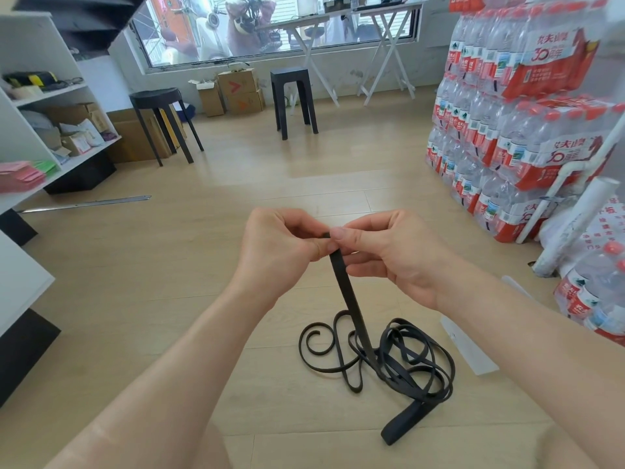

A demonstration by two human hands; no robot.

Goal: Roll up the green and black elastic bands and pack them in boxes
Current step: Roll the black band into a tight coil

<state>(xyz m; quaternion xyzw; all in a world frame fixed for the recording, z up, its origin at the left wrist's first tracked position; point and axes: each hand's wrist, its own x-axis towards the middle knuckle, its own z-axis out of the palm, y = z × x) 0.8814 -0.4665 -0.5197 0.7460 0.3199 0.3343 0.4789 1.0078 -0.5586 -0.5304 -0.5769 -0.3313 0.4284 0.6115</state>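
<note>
Black elastic band (348, 292), flat and narrow, is pinched at its top end between two bare hands held close together in front of the person. Left hand (280, 252) closes its thumb and fingers on the tip; right hand (395, 252) pinches the same end from the other side, thumbs almost touching. From the hands, the band hangs straight down to the wooden floor (169, 299), where the rest lies in a loose tangle of loops directly below and slightly to the right of the hands.
</note>
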